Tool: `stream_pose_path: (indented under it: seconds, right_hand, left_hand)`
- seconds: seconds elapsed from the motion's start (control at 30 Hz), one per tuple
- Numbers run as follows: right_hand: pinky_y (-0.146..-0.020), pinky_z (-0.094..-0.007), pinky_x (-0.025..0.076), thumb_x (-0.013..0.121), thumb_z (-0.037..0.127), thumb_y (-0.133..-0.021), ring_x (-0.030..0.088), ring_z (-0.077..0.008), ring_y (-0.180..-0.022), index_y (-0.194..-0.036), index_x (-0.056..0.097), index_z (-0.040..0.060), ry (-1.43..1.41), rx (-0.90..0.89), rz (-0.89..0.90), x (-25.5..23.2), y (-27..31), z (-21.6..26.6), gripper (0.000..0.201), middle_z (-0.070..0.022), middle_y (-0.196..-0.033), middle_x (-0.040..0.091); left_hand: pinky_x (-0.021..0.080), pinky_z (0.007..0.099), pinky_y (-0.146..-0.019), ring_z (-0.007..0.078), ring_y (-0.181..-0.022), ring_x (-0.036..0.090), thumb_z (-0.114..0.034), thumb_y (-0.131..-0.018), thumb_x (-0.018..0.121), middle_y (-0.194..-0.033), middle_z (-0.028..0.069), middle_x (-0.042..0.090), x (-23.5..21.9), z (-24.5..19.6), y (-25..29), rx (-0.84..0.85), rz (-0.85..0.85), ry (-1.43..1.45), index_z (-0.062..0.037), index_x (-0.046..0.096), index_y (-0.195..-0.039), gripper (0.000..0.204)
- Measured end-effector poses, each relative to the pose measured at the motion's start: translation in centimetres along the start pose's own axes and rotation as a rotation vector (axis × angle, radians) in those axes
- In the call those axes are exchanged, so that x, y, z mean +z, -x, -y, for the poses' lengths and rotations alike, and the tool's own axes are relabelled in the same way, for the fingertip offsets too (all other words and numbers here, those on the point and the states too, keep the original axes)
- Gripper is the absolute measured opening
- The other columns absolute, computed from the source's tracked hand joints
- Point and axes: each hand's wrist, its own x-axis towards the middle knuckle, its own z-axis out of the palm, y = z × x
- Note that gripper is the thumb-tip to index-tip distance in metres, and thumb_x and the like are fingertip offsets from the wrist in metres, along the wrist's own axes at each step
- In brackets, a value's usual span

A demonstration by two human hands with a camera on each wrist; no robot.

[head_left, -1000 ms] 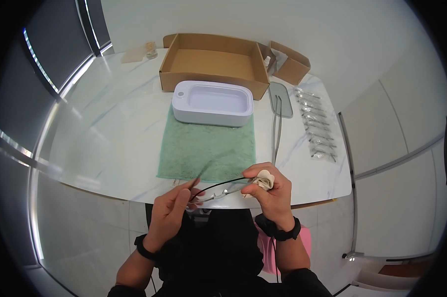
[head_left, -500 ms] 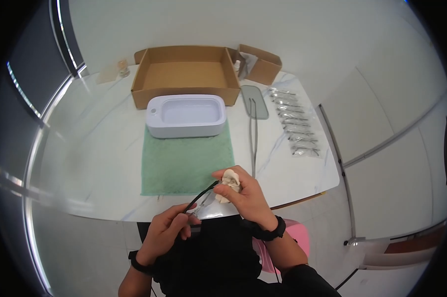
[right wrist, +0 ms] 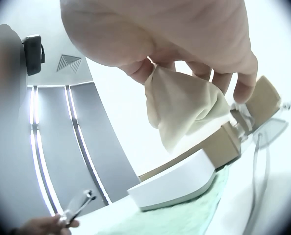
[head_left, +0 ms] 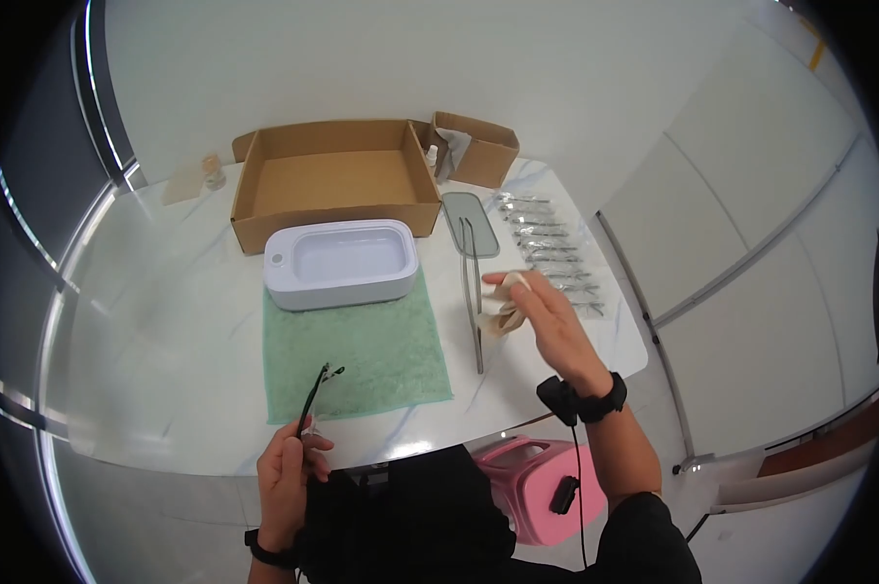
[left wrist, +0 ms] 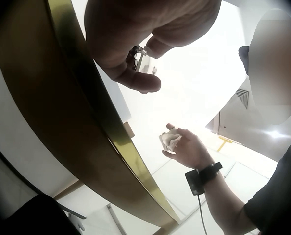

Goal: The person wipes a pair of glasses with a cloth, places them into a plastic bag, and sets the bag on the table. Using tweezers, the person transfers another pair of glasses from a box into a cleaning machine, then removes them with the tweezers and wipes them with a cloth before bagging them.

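My left hand (head_left: pixel 286 477) grips a pair of eyeglasses (head_left: pixel 312 399) at the front edge of the table. Their dark temples point up and away, over the near part of the green towel (head_left: pixel 357 360). A clear lens of the eyeglasses (right wrist: pixel 79 203) shows in the right wrist view. Raised over the right of the table, my right hand (head_left: pixel 554 326) pinches a crumpled cream cloth (head_left: pixel 503 316), which hangs down below the palm in the right wrist view. Just left of the cloth lie long metal tweezers (head_left: pixel 472 302).
A white ultrasonic cleaner (head_left: pixel 340 287) stands on the towel's far part. Behind it is a shallow open cardboard box (head_left: pixel 332 219), with a smaller box (head_left: pixel 488 156) to its right. Several bagged glasses (head_left: pixel 551 258) line the right edge, beside a grey-green tray (head_left: pixel 483 234). A pink stool (head_left: pixel 547 496) is below.
The hands have moved apart. My right hand has gone right and forward with the cloth, away from the eyeglasses. My left hand has shifted left and turned the eyeglasses upward.
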Motion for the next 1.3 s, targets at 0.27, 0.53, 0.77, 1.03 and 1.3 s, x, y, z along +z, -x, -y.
stream_pose_path:
  seconds: [0.27,0.53,0.77,1.03,1.3]
  right_hand:
    - [-0.098,-0.0283,0.038,0.056,0.034,-0.099,0.053,-0.0106,-0.102,-0.126,0.063,0.0024,-0.214,0.085,-0.066,-2.4,-3.8,0.3,0.042,-0.0014,-0.104,0.065]
    - [-0.081,-0.026,0.046,0.064,0.024,-0.095,0.058,-0.0091,-0.087,-0.113,0.068,-0.0003,-0.093,0.059,-0.183,-4.4,-7.0,-0.4,0.031,-0.0025,-0.093,0.068]
    - [-0.071,-0.0244,0.047,0.063,0.023,-0.096,0.059,-0.0058,-0.08,-0.103,0.069,0.0009,0.298,-0.143,-0.361,-8.6,-12.7,-0.6,0.024,-0.0004,-0.086,0.067]
    - [-0.071,-0.0258,0.048,0.065,0.026,-0.094,0.06,-0.0085,-0.078,-0.106,0.068,0.0047,0.106,-0.063,-0.351,-12.1,-21.7,-1.5,0.024,-0.0013,-0.09,0.068]
    - [-0.086,-0.0317,0.05,0.071,0.027,-0.084,0.063,-0.0204,-0.099,-0.125,0.062,0.0008,0.335,-0.002,-0.604,-15.1,-33.4,-9.3,0.05,-0.0158,-0.116,0.067]
  left_hand:
    - [0.051,0.0252,-0.062,0.011,-0.069,0.059,-0.027,-0.106,0.042,-0.098,0.0143,0.066,-1.1,0.4,-0.3,0.035,-0.016,0.002,0.0044,0.049,-0.132,0.041]
    - [0.052,0.0261,-0.062,0.0126,-0.07,0.06,-0.026,-0.106,0.042,-0.097,0.0151,0.066,-1.2,0.4,-0.3,0.025,-0.011,-0.007,0.0057,0.049,-0.132,0.042]
    - [0.052,0.0273,-0.062,0.0145,-0.07,0.061,-0.026,-0.105,0.042,-0.096,0.0168,0.065,-1.3,0.2,-0.3,-0.003,-0.018,-0.038,0.0067,0.049,-0.131,0.042]
    - [0.047,0.0259,-0.054,0.014,-0.063,0.058,-0.035,-0.105,0.041,-0.09,0.0149,0.065,-2.5,2.5,0.5,0.042,-0.062,-0.103,0.006,0.049,-0.128,0.048]
    - [0.049,0.0259,-0.06,0.0105,-0.068,0.057,-0.045,-0.103,0.044,-0.094,0.0086,0.068,-0.9,-1.4,0.1,-0.107,-0.068,-0.286,0.003,0.054,-0.129,0.055]
